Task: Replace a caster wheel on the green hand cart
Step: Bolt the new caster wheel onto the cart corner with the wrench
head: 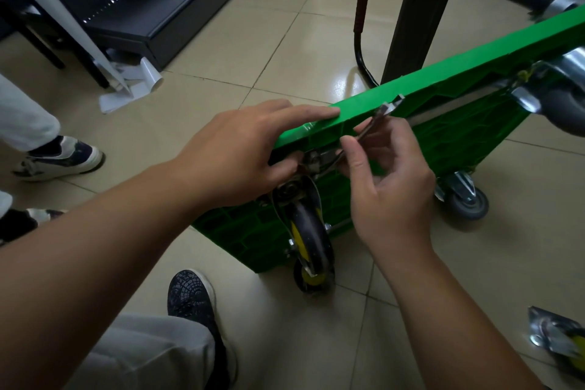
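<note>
Left hand (pixel 234 149): grips the cart (pixel 459 136) edge.
Right hand (pixel 386 180): pinches the wrench (pixel 378 117) (lightly).
Risk: wrench could slip; wheel (pixel 311 231) could drop.

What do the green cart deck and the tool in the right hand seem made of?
Cart deck: likely moulded plastic, uniform green, ribbed cells underneath. Wrench: apparently bare steel, silvery, glinting at its head.
</note>
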Action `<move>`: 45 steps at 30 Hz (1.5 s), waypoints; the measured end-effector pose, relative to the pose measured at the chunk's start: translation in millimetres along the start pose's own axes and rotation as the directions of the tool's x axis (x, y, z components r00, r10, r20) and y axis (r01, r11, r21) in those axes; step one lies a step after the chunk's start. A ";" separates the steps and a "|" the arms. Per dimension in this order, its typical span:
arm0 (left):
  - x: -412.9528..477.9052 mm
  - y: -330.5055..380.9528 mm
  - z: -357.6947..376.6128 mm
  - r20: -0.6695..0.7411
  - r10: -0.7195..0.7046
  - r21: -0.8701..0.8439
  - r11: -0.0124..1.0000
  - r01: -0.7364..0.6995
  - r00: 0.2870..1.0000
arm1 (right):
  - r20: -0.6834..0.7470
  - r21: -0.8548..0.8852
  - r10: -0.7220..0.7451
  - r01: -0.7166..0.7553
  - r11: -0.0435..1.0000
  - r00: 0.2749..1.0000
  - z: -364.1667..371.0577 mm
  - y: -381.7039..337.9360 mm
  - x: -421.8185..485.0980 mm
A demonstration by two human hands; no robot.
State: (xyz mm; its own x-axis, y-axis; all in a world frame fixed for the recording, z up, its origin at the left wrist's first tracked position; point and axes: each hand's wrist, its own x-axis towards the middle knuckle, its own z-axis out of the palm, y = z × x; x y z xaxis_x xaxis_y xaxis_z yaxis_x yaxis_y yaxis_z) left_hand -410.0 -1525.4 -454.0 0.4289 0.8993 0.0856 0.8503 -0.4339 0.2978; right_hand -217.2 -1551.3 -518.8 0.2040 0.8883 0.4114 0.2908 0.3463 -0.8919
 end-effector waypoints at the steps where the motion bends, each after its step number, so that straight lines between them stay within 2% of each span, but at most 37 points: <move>1: 0.2 0.1 -0.2 0.003 -0.001 0.002 1.000 0.001 1.000 | -0.012 0.061 0.076 -0.075 0.995 0.997 1.0 1.4 0.9; 4: 0.1 0.7 -0.2 0.013 -0.005 0.008 1.000 0.005 1.000 | -0.022 0.270 0.307 -0.290 0.918 0.951 3.1 5.6 2.6; 7: -0.1 0.4 0.4 0.007 0.002 0.009 1.000 -0.002 1.000 | -0.032 0.360 0.406 -0.368 0.857 0.913 3.7 9.5 4.0; 10: 0.4 0.1 0.3 -0.003 0.007 0.014 1.000 -0.007 1.000 | -0.034 0.317 0.359 -0.331 0.889 0.933 5.2 10.8 3.7; 13: 0.0 1.9 -0.7 0.001 0.002 0.015 1.000 -0.002 1.000 | -0.063 0.110 0.170 -0.163 0.981 0.983 8.6 10.7 2.5; 15: 0.0 3.0 -0.8 0.003 0.004 0.021 1.000 -0.004 1.000 | -0.067 0.040 0.098 -0.095 0.995 0.993 10.7 12.0 1.7; 17: 0.0 3.2 -0.7 0.000 0.006 0.019 1.000 -0.006 1.000 | -0.070 0.103 0.155 -0.148 0.984 0.985 10.9 15.0 1.2; 19: 0.2 2.7 -0.6 -0.002 0.005 0.016 1.000 -0.005 1.000 | -0.077 0.265 0.301 -0.272 0.925 0.950 9.4 20.3 1.7; 21: 0.6 1.9 -0.6 0.001 0.003 0.019 1.000 -0.003 1.000 | -0.086 0.414 0.460 -0.389 0.823 0.884 8.8 28.0 2.9; 23: 0.9 1.5 -0.4 0.006 0.003 0.022 1.000 -0.003 1.000 | -0.087 0.527 0.618 -0.490 0.694 0.782 10.0 37.7 2.2; 24: 0.8 1.4 -0.3 0.007 0.003 0.021 1.000 -0.003 1.000 | -0.063 0.593 0.699 -0.537 0.600 0.712 11.0 42.4 1.0; 26: 0.3 0.9 0.0 0.000 0.005 0.017 1.000 -0.005 1.000 | 0.078 0.716 0.840 -0.616 0.328 0.537 12.6 51.7 -2.0; 28: 0.0 0.5 0.3 -0.006 0.014 0.012 1.000 -0.014 1.000 | 0.263 0.771 0.891 -0.636 0.035 0.369 13.2 58.7 -6.1; 30: 0.8 -0.4 0.9 -0.010 0.024 0.011 1.000 -0.024 1.000 | 0.388 0.785 0.889 -0.592 -0.179 0.245 17.1 63.4 -13.2; 32: 0.4 -1.2 1.1 -0.016 0.019 0.018 1.000 -0.019 1.000 | 0.451 0.790 0.873 -0.539 -0.292 0.186 24.1 64.9 -22.7; 34: 0.2 -0.9 1.3 -0.019 0.018 0.023 1.000 -0.018 1.000 | 0.463 0.795 0.869 -0.514 -0.322 0.172 26.7 65.3 -28.2; 36: -0.1 -0.9 1.6 -0.014 0.022 0.023 0.999 -0.022 1.000 | 0.413 0.803 0.894 -0.532 -0.268 0.173 22.6 66.3 -29.6; 37: 0.3 -1.0 1.4 -0.015 0.022 0.021 1.000 -0.022 1.000 | 0.328 0.811 0.921 -0.562 -0.162 0.208 17.7 66.6 -28.2; 38: 0.6 -1.1 1.2 -0.015 0.021 0.019 1.000 -0.021 1.000 | 0.189 0.802 0.941 -0.598 0.018 0.281 11.8 67.1 -26.5; 39: 0.6 -1.3 1.0 -0.012 0.021 0.019 1.000 -0.021 1.000 | 0.020 0.749 0.916 -0.612 0.252 0.401 5.3 66.7 -25.1; 40: 0.6 -1.4 1.1 -0.009 0.021 0.021 1.000 -0.021 1.000 | -0.119 0.657 0.825 -0.579 0.483 0.553 -0.7 63.9 -23.1; 41: 0.2 -1.3 1.3 -0.008 0.019 0.022 1.000 -0.019 1.000 | -0.192 0.554 0.694 -0.508 0.660 0.693 -6.1 58.2 -20.7; 42: 0.0 -1.1 1.5 -0.009 0.019 0.023 1.000 -0.019 1.000 | -0.208 0.473 0.570 -0.428 0.770 0.795 -9.2 49.8 -17.7; 43: 0.1 -1.0 1.4 -0.011 0.019 0.023 1.000 -0.019 1.000 | -0.195 0.419 0.467 -0.358 0.834 0.862 -10.2 40.2 -14.6; 45: 0.5 -0.9 1.7 -0.010 0.021 0.017 1.000 -0.020 1.000 | -0.153 0.351 0.313 -0.244 0.904 0.937 -7.9 21.5 -11.5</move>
State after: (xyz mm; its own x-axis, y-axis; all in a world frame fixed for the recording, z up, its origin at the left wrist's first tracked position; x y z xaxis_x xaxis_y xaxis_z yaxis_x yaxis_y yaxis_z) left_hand -410.1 -1524.6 -455.8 0.4431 0.8907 0.1014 0.8466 -0.4530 0.2795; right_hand -205.9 -1556.5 -541.2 0.4253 0.8949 0.1354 -0.1148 0.2017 -0.9727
